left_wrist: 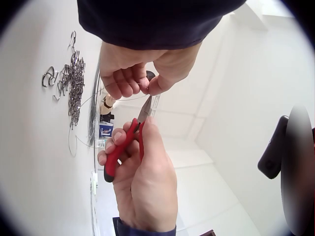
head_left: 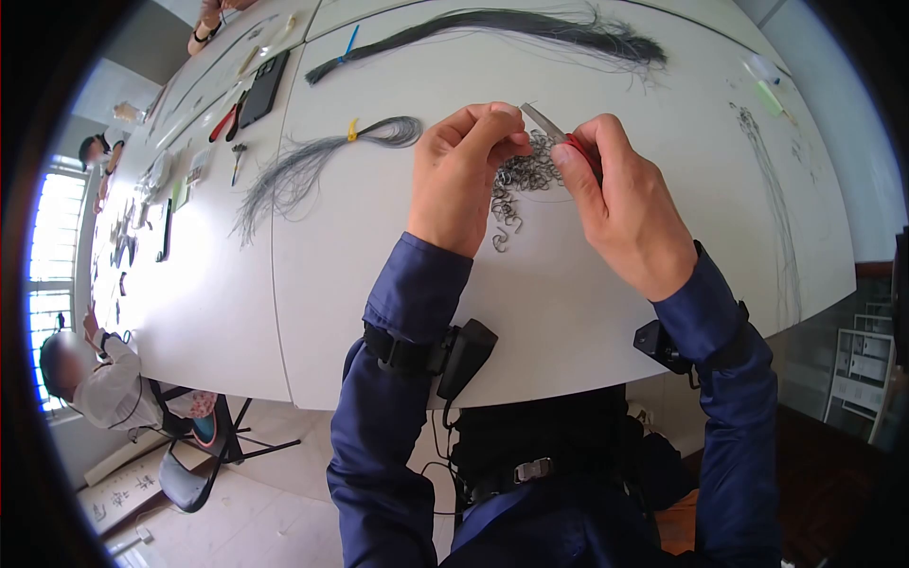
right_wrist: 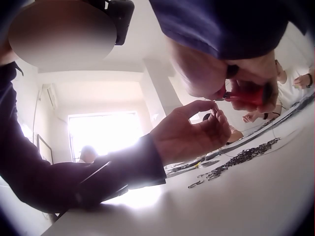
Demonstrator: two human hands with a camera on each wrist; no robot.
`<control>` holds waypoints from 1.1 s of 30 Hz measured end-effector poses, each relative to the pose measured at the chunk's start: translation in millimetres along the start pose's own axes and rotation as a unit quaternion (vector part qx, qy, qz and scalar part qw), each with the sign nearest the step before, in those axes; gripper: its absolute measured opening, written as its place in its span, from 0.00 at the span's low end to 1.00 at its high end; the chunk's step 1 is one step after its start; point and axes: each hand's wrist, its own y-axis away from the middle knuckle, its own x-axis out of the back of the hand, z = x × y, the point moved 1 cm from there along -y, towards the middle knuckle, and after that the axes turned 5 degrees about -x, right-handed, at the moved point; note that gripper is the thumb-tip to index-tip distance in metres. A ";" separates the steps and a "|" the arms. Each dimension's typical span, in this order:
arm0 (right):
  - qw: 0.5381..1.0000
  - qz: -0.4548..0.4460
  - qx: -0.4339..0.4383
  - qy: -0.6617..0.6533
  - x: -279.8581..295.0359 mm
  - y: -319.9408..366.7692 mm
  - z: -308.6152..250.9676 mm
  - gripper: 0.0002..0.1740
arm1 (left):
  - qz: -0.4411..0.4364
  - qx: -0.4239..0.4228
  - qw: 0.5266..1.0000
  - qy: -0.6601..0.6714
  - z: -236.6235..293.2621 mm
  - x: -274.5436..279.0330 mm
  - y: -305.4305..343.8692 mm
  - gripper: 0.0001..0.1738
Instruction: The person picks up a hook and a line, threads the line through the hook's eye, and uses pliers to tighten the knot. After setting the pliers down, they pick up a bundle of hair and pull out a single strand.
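Observation:
My right hand (head_left: 636, 210) grips red-handled needle-nose pliers (left_wrist: 115, 160), the handles lying in its curled fingers. Their narrow metal nose (head_left: 543, 121) points at the fingertips of my left hand (head_left: 453, 185). Between thumb and index finger, the left hand pinches a thin wire (left_wrist: 132, 100), whose loose length curves down toward the table in the left wrist view. The plier tips are right at the pinched spot; the tiny end there is mostly hidden by the fingers. Below both hands lies a pile of small bent metal hooks (head_left: 530, 174), a few strayed toward me.
A wire bundle tied with yellow (head_left: 327, 151) lies left on the white table (head_left: 379, 312); a longer dark bundle (head_left: 473, 30) lies at the back. Loose wires (head_left: 772, 208) run along the right. Further left are a phone (head_left: 264, 90) and another pair of red pliers (head_left: 223, 123). Other people sit around.

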 end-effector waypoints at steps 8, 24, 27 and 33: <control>0.999 0.048 -0.010 0.020 12.8 -0.9 4.1 0.17 | -0.048 0.031 0.998 -0.006 -0.8 9.7 -1.2 0.10; 0.961 0.257 -0.097 0.015 175.2 -34.1 112.6 0.25 | -0.029 0.042 0.999 -0.004 -0.6 11.1 -2.4 0.09; 0.959 0.258 -0.116 0.005 181.2 -32.3 117.1 0.20 | -0.027 0.043 0.999 -0.010 -1.3 10.6 -2.0 0.09; 0.950 0.262 -0.161 -0.058 199.0 -37.6 143.1 0.19 | -0.015 0.035 0.999 -0.009 1.1 15.1 -2.5 0.09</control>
